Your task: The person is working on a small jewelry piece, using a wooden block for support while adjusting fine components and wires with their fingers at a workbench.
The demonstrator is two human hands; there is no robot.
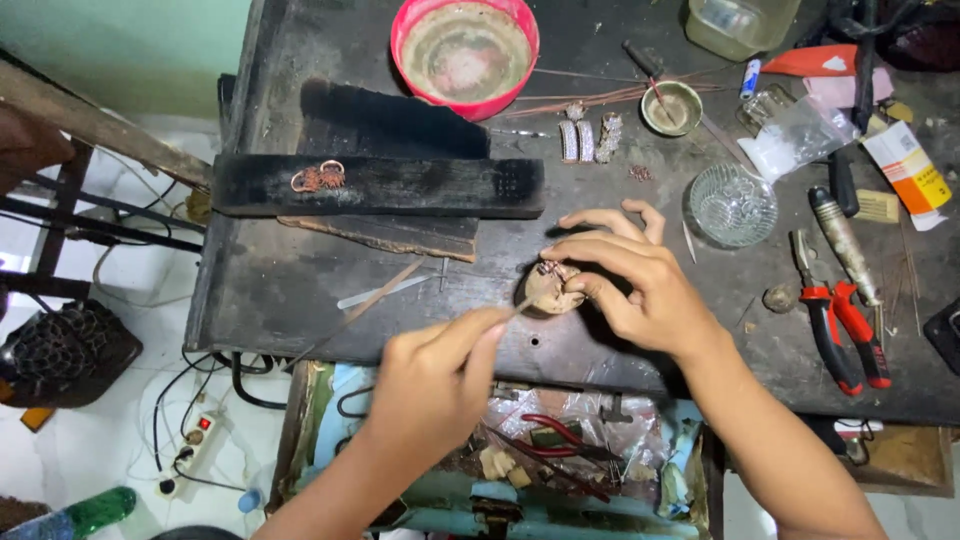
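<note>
My right hand [630,275] grips a small round tan lump [552,290] with a tiny coppery ornament set on top of it, held just above the dark worn workbench [300,290]. My left hand [440,380] pinches a thin pointed tool [515,310] whose tip touches the lump's left side. Both hands meet near the bench's front edge.
A charred black block [420,185] carries a coppery ring piece [318,177]. Behind stand a red bowl [465,50], a small metal cup [672,107], sparkling jewellery pieces [588,137] and a glass dish [733,205]. Red-handled pliers [840,325] lie right. An open drawer [520,450] of tools sits below.
</note>
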